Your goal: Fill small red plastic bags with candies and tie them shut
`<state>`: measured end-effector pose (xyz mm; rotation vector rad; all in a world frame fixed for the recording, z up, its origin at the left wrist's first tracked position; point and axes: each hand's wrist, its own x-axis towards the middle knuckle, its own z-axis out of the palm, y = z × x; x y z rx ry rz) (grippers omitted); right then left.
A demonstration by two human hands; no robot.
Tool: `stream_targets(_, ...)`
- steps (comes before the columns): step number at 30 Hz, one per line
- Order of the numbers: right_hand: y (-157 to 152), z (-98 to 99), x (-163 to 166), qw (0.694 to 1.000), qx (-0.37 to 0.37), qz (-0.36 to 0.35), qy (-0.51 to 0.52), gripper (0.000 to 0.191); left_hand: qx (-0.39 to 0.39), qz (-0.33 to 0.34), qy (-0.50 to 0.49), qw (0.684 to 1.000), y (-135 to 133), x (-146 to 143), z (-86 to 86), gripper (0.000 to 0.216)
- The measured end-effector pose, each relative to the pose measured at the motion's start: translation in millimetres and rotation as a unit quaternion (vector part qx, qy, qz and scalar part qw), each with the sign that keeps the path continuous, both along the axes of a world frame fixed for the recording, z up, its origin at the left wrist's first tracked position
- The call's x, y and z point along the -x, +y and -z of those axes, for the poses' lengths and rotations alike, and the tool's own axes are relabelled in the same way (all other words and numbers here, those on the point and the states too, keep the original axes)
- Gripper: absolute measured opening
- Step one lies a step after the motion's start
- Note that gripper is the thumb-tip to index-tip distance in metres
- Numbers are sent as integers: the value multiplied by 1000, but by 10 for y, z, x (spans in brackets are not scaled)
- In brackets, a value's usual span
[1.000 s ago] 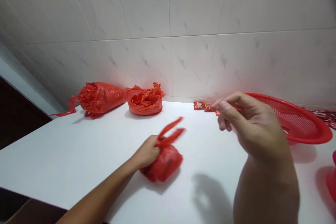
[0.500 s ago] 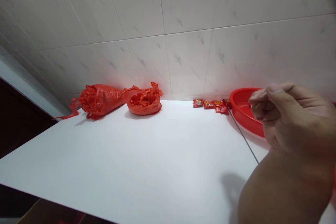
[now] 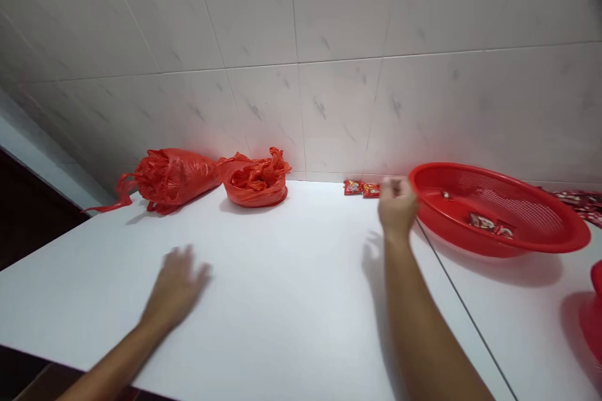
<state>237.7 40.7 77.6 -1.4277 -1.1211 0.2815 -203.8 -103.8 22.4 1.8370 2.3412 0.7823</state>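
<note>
My right hand (image 3: 397, 205), fingers curled closed, is over the far part of the white table, beside the small red packets (image 3: 352, 187). It covers part of that row, and whatever its fingers may hold is hidden. Just right of it stands a red plastic basket (image 3: 454, 225) with perforated sides, holding a few small wrapped packets (image 3: 482, 221). Over the left part of the table is my left hand (image 3: 176, 282), blurred by motion, fingers spread and nothing visible in it.
A bundled red plastic bag (image 3: 188, 174) lies at the back left, beside a second crumpled red bag (image 3: 258, 193). Tiled wall (image 3: 338, 119) borders the back. Dark red patterned items (image 3: 576, 202) lie behind the basket; another red container (image 3: 593, 322) shows at the right edge.
My right hand has moved left and away from me, from in front of the basket to the packets. My left hand has come into view. More of the basket shows.
</note>
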Motion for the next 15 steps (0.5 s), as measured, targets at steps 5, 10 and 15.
stream_targets(5, 263, 893, 617, 953, 228, -77, -186, 66, 29, 62, 143, 987, 595, -305, 349, 102)
stream_targets(10, 402, 1075, 703, 892, 326, -106, -295, 79, -114, 86, 177, 974, 1281, -587, 157, 84)
stream_targets(15, 500, 1099, 715, 874, 356, -103, -312, 84, -181, 12, 101, 978, 1974, -550, -341, 57)
